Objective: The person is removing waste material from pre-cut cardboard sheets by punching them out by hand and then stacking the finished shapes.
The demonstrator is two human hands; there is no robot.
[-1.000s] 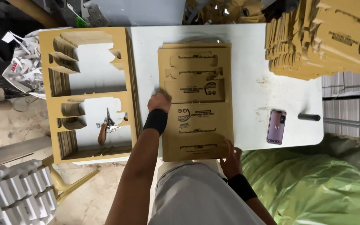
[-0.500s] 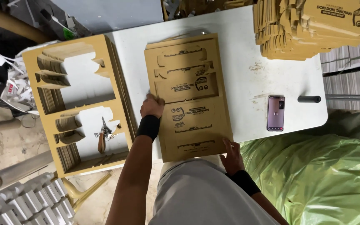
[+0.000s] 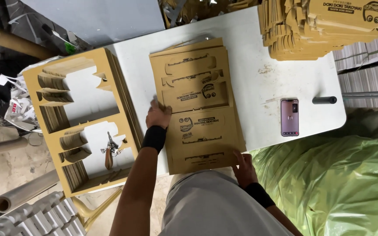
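A stack of brown die-cut cardboard sheets (image 3: 197, 105) with printed box blanks lies on the white table (image 3: 250, 57) in front of me. My left hand (image 3: 157, 114) presses on the stack's left edge, fingers on the top sheet. My right hand (image 3: 243, 166) rests on the stack's near right corner at the table's front edge. Both wrists wear black bands. Neither hand has lifted a sheet.
A pile of leftover cardboard frames (image 3: 82, 122) with cut-out holes sits to the left, pliers (image 3: 109, 150) lying inside one hole. Punched-out box blanks (image 3: 324, 26) are stacked at the far right. A phone (image 3: 289, 117) and a black cylinder (image 3: 324, 100) lie on the table. A green plastic bag (image 3: 329, 183) is at the right, cardboard tubes (image 3: 9, 39) at the left.
The camera view has shifted, so the stack sits more central. My left hand stays on the stack's left edge and my right hand on its near right corner.
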